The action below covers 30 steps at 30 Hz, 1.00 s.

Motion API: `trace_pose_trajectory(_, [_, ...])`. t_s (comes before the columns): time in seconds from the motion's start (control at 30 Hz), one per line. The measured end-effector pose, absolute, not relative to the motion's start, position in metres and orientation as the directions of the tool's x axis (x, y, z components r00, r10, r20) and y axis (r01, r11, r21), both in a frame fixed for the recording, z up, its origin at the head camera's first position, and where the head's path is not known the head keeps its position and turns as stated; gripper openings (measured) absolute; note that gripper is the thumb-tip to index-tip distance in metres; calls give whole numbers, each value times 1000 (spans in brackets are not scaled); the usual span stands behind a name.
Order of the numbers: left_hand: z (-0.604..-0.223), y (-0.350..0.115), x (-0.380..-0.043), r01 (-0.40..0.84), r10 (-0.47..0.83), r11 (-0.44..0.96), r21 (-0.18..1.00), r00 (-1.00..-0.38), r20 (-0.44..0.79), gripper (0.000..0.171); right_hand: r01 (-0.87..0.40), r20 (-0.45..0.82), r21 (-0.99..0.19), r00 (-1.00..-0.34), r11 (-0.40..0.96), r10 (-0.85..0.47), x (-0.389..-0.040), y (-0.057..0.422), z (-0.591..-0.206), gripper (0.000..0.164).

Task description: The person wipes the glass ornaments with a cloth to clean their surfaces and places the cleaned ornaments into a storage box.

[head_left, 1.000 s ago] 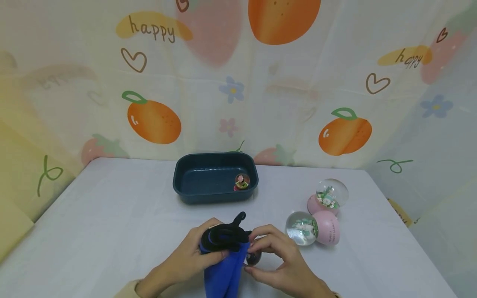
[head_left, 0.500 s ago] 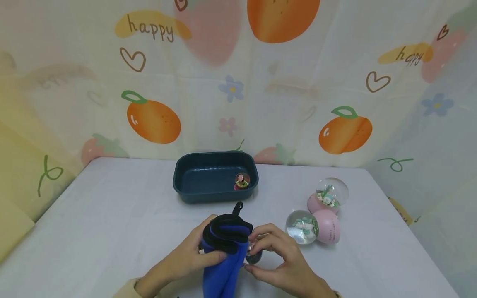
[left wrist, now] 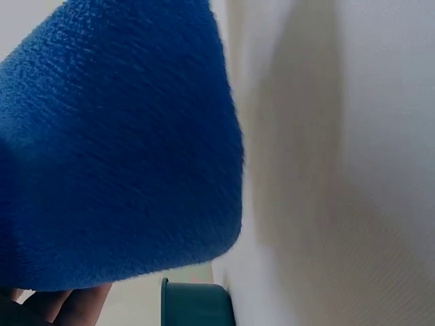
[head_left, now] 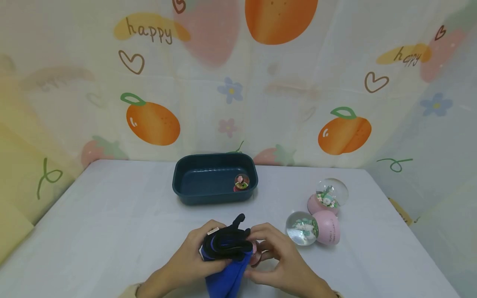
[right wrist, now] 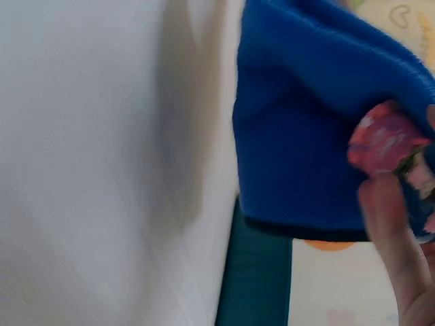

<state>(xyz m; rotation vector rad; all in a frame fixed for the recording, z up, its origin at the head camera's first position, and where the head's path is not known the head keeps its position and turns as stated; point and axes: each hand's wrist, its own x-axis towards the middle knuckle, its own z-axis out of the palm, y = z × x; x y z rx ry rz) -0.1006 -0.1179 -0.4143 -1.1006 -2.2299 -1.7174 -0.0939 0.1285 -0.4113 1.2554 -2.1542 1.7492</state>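
Observation:
My left hand (head_left: pixel 195 254) grips a folded blue cloth (head_left: pixel 225 281) with black edging and a black hanging loop on top. Its plush side fills much of the left wrist view. At the cloth's right side, my right hand (head_left: pixel 279 258) holds a small snow globe (head_left: pixel 255 253) between thumb and fingers. In the right wrist view the globe's pinkish-red base (right wrist: pixel 384 139) faces the camera, one fingertip at it, blue cloth behind. Fingers and cloth hide most of its glass. Both hands are above the near part of the white table.
A dark teal tray (head_left: pixel 201 198) stands at the back of the table (head_left: pixel 112 215), with another small snow globe (head_left: pixel 241 182) in its right corner. On the right, a larger pink-based snow globe (head_left: pixel 327 227) lies on its side before a second pink-based one (head_left: pixel 328 198).
The small globe has turned in my right fingers: its dark round side showed before, now pink shows beside the cloth. The cloth's top has tipped slightly and my left hand shifted a little with it.

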Motion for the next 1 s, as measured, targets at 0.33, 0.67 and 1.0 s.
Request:
trace_pose_trajectory(0.33, [-413, -120, -100, 540, 405, 98, 836, -788, 463, 43, -703, 593, -711, -602, 3, -535, -93, 129, -413, 43])
trace_pose_trajectory(0.67, [-415, -122, -106, 430, 593, 28, 902, -734, 332, 43, -819, 724, -571, -467, -59, -508, -99, 128, -417, 45])
trace_pose_trajectory(1.0, [-417, -121, -105, 457, 504, 44, 889, -778, 375, 33, -778, 651, -628, -512, -20, -560, -95, 128, -416, 41])
